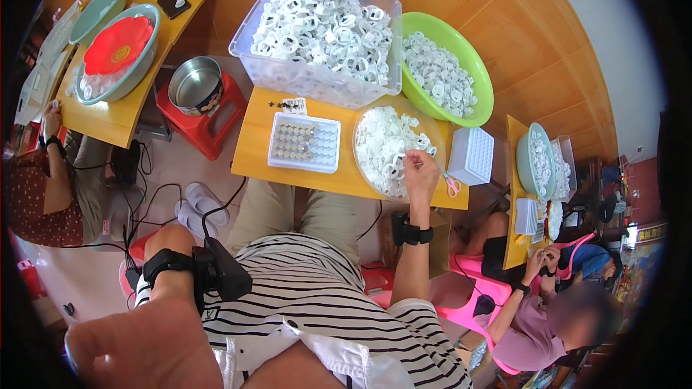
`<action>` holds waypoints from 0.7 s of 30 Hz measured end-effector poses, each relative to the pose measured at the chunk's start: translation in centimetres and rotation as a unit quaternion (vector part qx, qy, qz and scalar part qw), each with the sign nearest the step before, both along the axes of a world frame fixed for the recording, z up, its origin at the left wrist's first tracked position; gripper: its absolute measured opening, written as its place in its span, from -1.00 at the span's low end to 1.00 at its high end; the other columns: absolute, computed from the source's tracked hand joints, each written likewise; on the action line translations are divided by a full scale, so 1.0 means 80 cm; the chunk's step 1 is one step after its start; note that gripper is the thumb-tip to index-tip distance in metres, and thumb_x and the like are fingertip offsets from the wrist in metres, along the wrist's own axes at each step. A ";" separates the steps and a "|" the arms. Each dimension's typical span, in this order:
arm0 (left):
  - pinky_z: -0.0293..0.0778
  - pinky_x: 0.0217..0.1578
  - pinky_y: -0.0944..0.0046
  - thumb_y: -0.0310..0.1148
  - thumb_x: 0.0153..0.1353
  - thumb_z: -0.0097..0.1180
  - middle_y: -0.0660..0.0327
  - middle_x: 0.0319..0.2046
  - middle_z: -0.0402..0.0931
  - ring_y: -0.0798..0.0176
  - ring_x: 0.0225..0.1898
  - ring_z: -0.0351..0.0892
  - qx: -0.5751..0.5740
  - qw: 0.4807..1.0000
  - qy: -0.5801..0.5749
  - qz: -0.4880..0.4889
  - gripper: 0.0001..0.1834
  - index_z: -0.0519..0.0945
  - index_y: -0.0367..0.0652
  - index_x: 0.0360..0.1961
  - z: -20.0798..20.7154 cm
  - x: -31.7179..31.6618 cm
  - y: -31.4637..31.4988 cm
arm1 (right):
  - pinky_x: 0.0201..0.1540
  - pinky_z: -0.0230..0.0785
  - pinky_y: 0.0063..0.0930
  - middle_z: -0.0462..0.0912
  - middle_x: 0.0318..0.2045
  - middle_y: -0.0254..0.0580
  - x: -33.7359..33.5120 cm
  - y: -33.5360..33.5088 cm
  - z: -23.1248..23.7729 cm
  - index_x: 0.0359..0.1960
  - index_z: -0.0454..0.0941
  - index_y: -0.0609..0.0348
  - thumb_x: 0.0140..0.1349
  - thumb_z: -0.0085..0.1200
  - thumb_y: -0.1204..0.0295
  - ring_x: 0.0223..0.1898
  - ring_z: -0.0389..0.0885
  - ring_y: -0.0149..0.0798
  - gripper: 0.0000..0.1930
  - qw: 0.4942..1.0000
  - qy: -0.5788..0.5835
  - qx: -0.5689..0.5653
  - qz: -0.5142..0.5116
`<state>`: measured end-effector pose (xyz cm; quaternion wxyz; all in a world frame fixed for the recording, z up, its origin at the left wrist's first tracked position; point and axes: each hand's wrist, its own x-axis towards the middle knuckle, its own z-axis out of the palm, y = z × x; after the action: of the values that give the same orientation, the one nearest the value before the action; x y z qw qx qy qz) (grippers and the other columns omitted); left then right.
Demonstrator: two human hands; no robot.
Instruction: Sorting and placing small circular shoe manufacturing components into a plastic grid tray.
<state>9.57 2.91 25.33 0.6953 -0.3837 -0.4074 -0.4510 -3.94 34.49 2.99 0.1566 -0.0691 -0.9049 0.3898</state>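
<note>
My right hand [422,173] is over a round shallow basin [355,145] heaped with small white plastic parts [387,137]. Its fingers are pinched together at a small white plastic ring-like part [398,163] on the heap's right side. Close to the camera at the lower left, my left hand [148,342] is raised with the palm showing. Its fingertips run out of the picture, so their state is unclear. Left of the basin lies a white tray [328,160] with rows of round cells, many filled with greyish pieces. Pink-handled scissors [452,186] lie beside the basin.
Behind stand a clear bin [317,75] and a green basin [484,94], both full of white parts. A white cell block [472,155] sits at the table's right edge. A metal pot [195,86] rests on a red stool [216,137]. People work at tables on both sides.
</note>
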 end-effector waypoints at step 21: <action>0.20 0.01 0.06 -0.40 -0.03 0.23 0.44 0.14 0.12 0.38 0.10 0.18 -0.142 0.950 -0.028 -0.275 -0.46 0.39 0.11 0.04 -0.011 0.011 -0.012 | -0.71 0.10 -0.72 0.50 -0.54 -0.31 0.008 -0.001 0.011 -0.33 0.54 0.29 0.06 0.05 0.57 -0.65 0.47 -0.49 -0.87 0.957 -0.082 -0.279 -0.017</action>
<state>10.44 1.96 24.45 0.4709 -0.5631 -0.3648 -0.5728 -3.34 34.37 3.90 0.0626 -0.1570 -0.7683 0.6174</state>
